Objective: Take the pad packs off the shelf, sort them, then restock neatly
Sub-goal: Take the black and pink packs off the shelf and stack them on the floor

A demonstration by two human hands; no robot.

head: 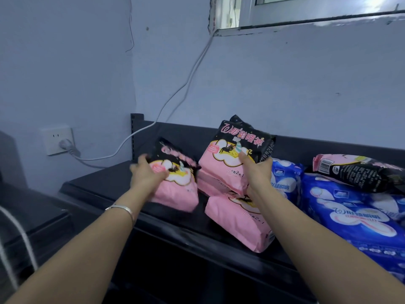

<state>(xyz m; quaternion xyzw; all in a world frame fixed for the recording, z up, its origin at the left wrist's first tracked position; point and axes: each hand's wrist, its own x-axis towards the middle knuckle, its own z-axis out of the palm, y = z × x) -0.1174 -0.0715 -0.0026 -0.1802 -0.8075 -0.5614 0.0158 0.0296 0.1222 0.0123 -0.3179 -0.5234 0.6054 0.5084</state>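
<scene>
Here my left hand [146,174] curls round the side of a soft, pillowy left pack [175,187], glossy pink below and black on top, blurred, over the left part of the shelf [105,183]. My right hand [256,170] clasps an upright pack [228,154] of the same print, thumb pressed on its crinkled front; it stands on a pink stack [238,220] lying on the shelf. Just right of that lie shiny blue packs [350,207], with a dark pack [359,174] turned barcode-up on them. A thin silver bangle [122,208] circles my left wrist. The shelf is flat, matt and black, with a low back rail. Behind it the pale wall [285,84] is scuffed; a white cable [175,102] sags from the window [306,12] corner to a socket [58,139].
</scene>
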